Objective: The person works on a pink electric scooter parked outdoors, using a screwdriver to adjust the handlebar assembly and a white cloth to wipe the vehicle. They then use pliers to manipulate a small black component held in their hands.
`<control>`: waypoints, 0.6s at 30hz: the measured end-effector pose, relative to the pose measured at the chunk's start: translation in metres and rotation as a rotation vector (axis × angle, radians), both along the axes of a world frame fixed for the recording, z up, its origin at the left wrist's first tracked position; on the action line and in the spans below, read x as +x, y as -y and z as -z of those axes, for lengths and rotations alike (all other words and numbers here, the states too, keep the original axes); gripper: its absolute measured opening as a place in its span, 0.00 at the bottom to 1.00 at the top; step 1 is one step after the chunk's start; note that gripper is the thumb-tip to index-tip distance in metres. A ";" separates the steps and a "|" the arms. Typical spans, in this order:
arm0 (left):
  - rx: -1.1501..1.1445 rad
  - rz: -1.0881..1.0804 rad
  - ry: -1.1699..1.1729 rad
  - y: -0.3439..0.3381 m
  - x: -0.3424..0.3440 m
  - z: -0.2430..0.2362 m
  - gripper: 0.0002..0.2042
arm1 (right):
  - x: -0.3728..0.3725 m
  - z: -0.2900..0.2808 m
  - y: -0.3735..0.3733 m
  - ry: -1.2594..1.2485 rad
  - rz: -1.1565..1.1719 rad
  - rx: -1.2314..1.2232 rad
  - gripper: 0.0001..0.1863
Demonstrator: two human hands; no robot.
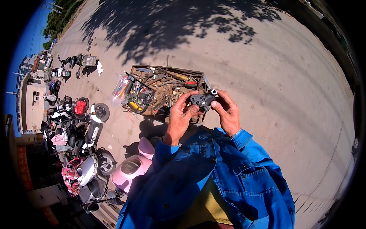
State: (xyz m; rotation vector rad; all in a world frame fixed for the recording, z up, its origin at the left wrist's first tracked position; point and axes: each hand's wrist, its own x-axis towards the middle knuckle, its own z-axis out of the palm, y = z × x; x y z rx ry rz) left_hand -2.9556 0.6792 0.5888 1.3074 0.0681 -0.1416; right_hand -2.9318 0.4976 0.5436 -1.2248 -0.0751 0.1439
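Note:
Between my two hands is a black mechanical part (pixel 203 101) with a bulky, lobed body. A short round end with a bright ring and a dark hole sticks up at its right. My left hand (pixel 179 119) grips the body from the left, thumb below and fingers behind. From the right, my right hand (pixel 229 116) pinches it near the ringed end. Just beyond the hands, a shallow brown box (pixel 200 71) on the ground holds many jumbled tools and metal pieces. What exact kind of part I hold cannot be made out.
In the box's left side sits a black tray (pixel 151 91) of tools, beside a clear plastic bag (pixel 119 91) with coloured wires. Several parked scooters (pixel 91 131) line the left. A pink scooter or helmet-like shell (pixel 124 179) is close at my left. Tree shadow falls on the concrete (pixel 282 95).

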 end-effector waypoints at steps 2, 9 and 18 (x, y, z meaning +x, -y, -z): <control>0.013 0.006 0.005 -0.002 -0.001 -0.003 0.29 | 0.001 0.000 -0.003 -0.014 -0.004 0.065 0.19; 0.019 0.021 0.018 -0.007 -0.002 -0.008 0.28 | 0.003 -0.005 -0.008 -0.041 -0.029 0.079 0.20; -0.043 0.042 0.062 -0.006 0.001 -0.018 0.26 | 0.003 -0.026 -0.004 -0.012 -0.041 0.106 0.21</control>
